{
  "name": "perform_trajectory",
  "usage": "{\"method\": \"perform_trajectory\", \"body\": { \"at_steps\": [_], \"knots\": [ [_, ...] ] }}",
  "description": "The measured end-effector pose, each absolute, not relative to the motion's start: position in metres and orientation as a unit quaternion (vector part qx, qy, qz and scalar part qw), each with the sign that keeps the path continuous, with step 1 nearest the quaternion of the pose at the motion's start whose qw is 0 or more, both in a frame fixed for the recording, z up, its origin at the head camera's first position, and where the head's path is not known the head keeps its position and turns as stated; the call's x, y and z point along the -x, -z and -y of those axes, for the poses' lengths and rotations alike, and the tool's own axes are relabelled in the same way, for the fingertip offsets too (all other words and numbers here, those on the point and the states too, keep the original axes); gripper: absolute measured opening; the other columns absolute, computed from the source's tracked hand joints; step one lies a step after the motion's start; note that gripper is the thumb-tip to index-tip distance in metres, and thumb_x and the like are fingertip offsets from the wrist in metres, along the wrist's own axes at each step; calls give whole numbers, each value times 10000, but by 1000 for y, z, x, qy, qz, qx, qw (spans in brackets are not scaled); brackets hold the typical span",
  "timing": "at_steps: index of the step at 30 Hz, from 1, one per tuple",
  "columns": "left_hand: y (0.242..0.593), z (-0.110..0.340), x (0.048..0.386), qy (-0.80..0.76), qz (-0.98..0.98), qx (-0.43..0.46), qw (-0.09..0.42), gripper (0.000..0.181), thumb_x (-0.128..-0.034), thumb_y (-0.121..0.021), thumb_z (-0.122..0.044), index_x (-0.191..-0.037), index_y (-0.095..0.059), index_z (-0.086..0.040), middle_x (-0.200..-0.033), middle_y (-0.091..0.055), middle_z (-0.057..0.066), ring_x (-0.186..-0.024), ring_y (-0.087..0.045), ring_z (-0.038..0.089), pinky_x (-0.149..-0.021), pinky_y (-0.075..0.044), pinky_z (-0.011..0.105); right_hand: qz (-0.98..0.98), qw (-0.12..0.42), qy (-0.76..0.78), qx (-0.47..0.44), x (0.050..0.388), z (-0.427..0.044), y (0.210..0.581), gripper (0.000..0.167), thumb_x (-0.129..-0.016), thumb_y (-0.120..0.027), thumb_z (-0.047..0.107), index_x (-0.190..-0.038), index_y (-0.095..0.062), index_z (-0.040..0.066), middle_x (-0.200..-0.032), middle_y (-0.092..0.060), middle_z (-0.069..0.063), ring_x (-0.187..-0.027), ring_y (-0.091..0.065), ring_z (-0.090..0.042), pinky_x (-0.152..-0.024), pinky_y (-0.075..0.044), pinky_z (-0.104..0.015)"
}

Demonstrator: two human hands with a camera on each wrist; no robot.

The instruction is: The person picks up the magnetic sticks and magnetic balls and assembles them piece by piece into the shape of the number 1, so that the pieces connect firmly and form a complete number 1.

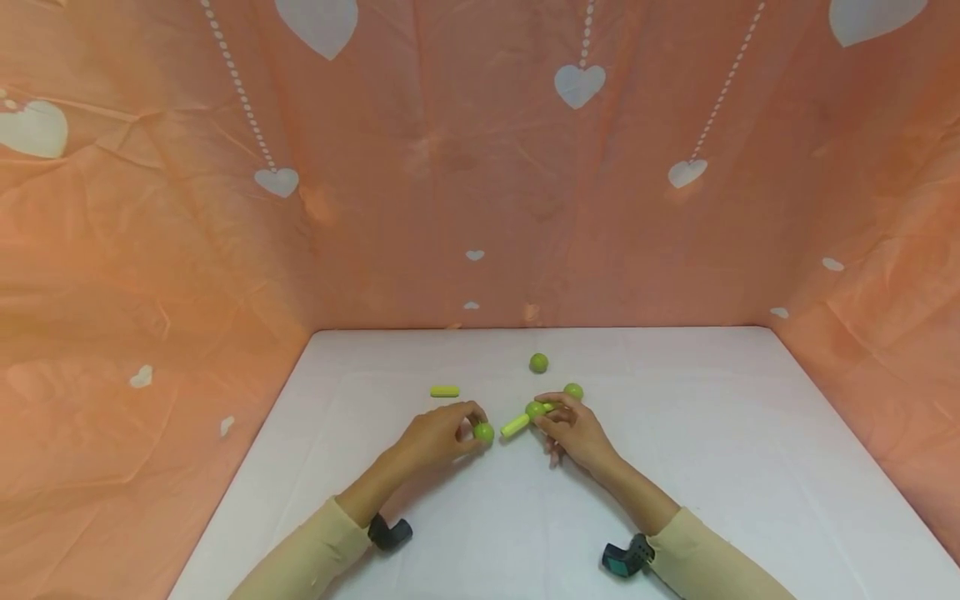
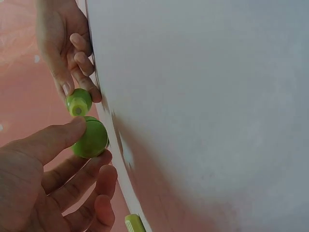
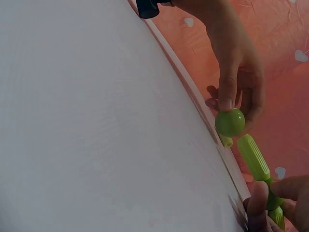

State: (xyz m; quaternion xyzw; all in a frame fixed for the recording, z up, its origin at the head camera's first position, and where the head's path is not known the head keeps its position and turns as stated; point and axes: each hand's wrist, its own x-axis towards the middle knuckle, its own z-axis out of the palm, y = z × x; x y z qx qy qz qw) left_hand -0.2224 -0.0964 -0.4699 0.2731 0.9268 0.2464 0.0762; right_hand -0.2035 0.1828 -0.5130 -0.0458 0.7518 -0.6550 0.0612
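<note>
Clock centred between the hands, head view, 12 = far edge.

Surface [image 1: 735, 442]: white, flat, pale cloth look. Orange curtain [image 1: 510, 183] with white hearts [image 1: 580, 86] walls it in at 9, 12 and 3. Far edge runs straight, rounded corners at 10 and 2; side edges splay out toward the wearer.

Widest stretch of surface is on the 3 side, between right hand and edge; the 9 side is narrower. Loose ball [image 1: 538, 362] at 1 sits near the far edge. Loose stick [image 1: 445, 391] at 10, lying crosswise, well inside the left edge.

Left hand [image 1: 442, 435], in from 8: pinching a green ball [image 1: 483, 432]. Right hand [image 1: 573, 435], in from 4: fingers narrow, gripping a joined ball [image 1: 536, 410]; its yellow-green stick [image 1: 515, 426] points to 8, end just short of the left ball. Another ball [image 1: 573, 391] at 2, beyond the right fingers; can't tell if attached.
</note>
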Motion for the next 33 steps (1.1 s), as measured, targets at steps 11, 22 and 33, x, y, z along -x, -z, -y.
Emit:
{"method": "perform_trajectory", "body": {
  "at_steps": [11,22,33],
  "knots": [
    [470,91,215,-242,-926,-277,85,326,-957,-837,-321,-1233,-699,-215,-988,-695,-53,-810,-578,111,-716,-513,323,-751,62,657,40,204,-183,514,417,-1020,-720,61,-1418,-601,22,-1035,-744,-185,-589,-623,-151,-502,-559,-288],
    [473,88,214,-242,-924,-286,81,316,-962,-831,-323,-1229,-702,-215,-943,-677,-70,-778,-562,90,-656,-470,289,-749,61,658,40,205,-181,514,416,-1016,-721,51,-1413,-603,13,-1000,-743,-165,-573,-621,-150,-497,-558,-289],
    [473,85,216,-242,-923,-290,73,323,-963,-830,-351,-1228,-702,-219,-964,-693,-72,-780,-563,80,-667,-477,284,-752,65,655,35,204,-181,512,422,-1015,-720,51,-1419,-601,20,-1002,-745,-168,-574,-615,-147,-497,-556,-285]
  ]
}}
